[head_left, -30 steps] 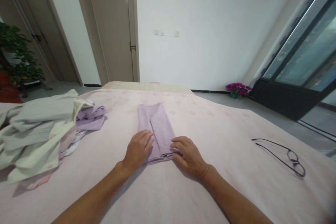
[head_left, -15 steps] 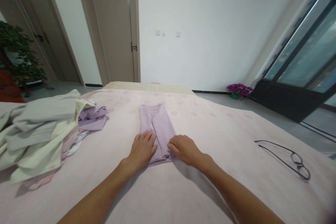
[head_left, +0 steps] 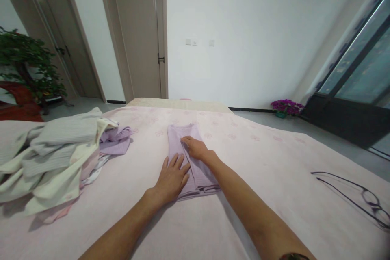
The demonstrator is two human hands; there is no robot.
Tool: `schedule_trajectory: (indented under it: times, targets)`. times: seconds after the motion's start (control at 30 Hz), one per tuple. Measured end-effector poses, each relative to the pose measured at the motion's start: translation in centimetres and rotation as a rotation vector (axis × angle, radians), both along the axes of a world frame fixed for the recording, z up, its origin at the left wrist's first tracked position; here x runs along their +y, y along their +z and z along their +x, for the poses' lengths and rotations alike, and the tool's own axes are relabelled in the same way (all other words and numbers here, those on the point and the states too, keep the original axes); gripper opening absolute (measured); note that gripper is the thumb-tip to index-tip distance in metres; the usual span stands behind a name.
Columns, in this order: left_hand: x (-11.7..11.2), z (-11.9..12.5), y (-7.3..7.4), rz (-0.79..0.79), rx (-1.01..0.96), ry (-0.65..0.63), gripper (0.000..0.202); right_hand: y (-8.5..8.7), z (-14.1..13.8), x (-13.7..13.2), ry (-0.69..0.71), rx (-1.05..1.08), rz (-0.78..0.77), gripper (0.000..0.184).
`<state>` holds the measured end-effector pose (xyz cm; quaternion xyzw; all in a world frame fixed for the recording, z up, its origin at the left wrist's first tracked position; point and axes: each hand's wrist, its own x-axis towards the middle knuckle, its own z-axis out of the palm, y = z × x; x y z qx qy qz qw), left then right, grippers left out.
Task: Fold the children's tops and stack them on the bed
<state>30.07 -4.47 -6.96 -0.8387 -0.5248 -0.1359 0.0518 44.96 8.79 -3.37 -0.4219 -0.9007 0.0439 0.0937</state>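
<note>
A lilac garment (head_left: pixel 199 172), folded into a narrow strip, lies lengthwise in the middle of the pink bedspread (head_left: pixel 268 162). My left hand (head_left: pixel 172 178) rests flat on its near left part with the fingers stretched out. My right hand (head_left: pixel 196 148) reaches farther along the strip and lies palm down near its far end, fingers extended on the cloth. Neither hand grips anything.
A heap of unfolded clothes (head_left: pixel 51 158), grey, cream and lilac, lies at the left of the bed. A pair of glasses (head_left: pixel 359 197) lies at the right. Beyond the bed are a door (head_left: pixel 140 36), a green plant (head_left: pixel 29 65) and potted purple flowers (head_left: pixel 286 107).
My right hand has moved from the near end of the folded garment up toward its far end. My left hand stays on the near left part. The view has shifted slightly.
</note>
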Motion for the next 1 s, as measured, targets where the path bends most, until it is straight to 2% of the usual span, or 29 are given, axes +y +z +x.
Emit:
schedule_trajectory:
  times: [0.1,0.17,0.3,0.37,0.53,0.67,0.8,0.9,1.0]
  targets:
    - [0.1,0.0,0.1,0.005,0.000,-0.005,0.038,-0.8,0.0,0.7,-0.025,0.002,-0.009,0.040]
    - [0.1,0.0,0.2,-0.006,-0.003,-0.006,0.039,-1.4,0.1,1.1,-0.058,0.078,-0.001,0.030]
    - [0.1,0.0,0.3,-0.026,-0.011,-0.026,0.039,-2.5,0.6,1.8,-0.152,0.348,0.050,0.029]
    - [0.3,0.0,0.4,-0.033,-0.016,-0.048,0.038,-2.8,0.8,2.1,-0.174,0.416,0.047,0.030]
    - [0.4,-0.1,0.7,-0.065,-0.027,-0.087,0.037,-1.8,0.5,2.3,-0.106,0.234,-0.048,0.028]
    - [0.3,-0.1,0.9,-0.073,-0.046,-0.102,0.038,-0.1,-0.9,2.7,-0.178,0.147,0.092,0.032]
    - [0.2,0.0,0.9,-0.058,-0.070,-0.103,0.036,1.1,-3.6,3.7,-0.033,0.122,0.113,0.038]
    - [0.3,0.0,1.0,-0.058,-0.089,-0.136,0.032,0.9,-6.0,4.4,0.080,0.079,0.084,0.040]
    - [0.3,-0.1,1.3,-0.046,-0.126,-0.174,0.026,-0.1,-7.5,5.2,0.052,0.020,0.043,0.037]
